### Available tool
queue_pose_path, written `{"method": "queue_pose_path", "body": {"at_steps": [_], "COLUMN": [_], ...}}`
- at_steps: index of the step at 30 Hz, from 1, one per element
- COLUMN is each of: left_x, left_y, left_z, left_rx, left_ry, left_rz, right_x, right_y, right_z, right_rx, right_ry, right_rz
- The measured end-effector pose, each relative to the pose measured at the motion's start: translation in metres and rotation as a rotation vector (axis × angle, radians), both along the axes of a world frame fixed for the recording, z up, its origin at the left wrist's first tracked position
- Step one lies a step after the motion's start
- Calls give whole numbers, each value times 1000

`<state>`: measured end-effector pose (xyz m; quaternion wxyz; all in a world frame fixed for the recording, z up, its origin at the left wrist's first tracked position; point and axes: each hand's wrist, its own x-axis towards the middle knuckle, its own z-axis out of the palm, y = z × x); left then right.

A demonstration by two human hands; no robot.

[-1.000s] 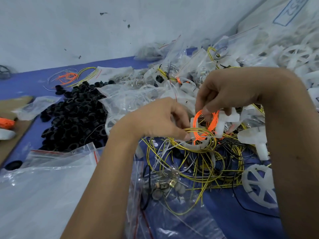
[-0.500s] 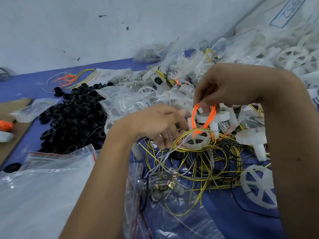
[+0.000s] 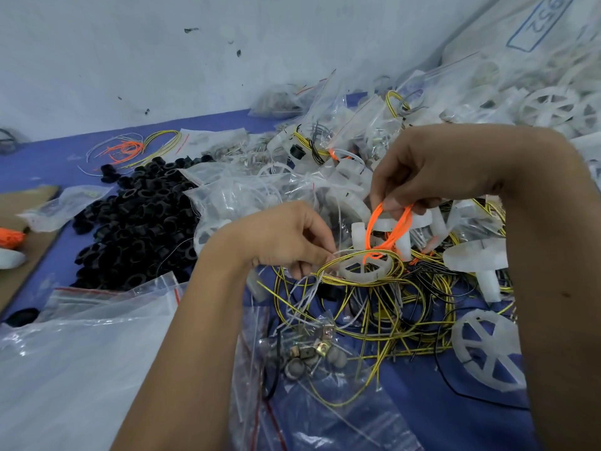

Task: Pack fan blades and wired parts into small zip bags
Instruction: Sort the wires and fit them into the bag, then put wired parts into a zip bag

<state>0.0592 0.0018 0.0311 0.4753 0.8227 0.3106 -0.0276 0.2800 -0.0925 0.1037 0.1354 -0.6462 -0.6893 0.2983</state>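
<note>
The right hand (image 3: 432, 170) pinches a loop of orange wire (image 3: 387, 229) above a white fan blade (image 3: 364, 266) lying on the yellow wire tangle (image 3: 383, 314). Left of it, the left hand (image 3: 286, 239) pinches thin white wires (image 3: 305, 288). A small zip bag (image 3: 312, 369) of metal parts lies near, below the tangle.

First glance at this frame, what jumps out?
The orange wire loop pinched in the right hand, mid-frame, hanging over a white fan wheel ringed by yellow-black wires. The left hand pinches thin white wires beside it. Left of that lies a heap of black plastic rings on the blue table.
</note>
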Motion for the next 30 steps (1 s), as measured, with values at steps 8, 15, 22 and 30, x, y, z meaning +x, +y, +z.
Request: {"method": "queue_pose_path", "body": {"at_steps": [8,15,22,30], "left_x": [1,-2,-19,0], "left_y": [-1,2,5,4], "left_z": [1,3,17,30], "left_rx": [5,-18,-26,515], "left_ry": [88,120,-110,-433], "left_rz": [65,143,39,692], "right_x": [4,10,24,8], "right_y": [1,-2,-10,-7], "right_z": [-1,-2,4,10], "right_rx": [-31,-50,132,377], "right_ry": [13,-17,-74,141], "right_rz": [-1,-30,-174,-291]}}
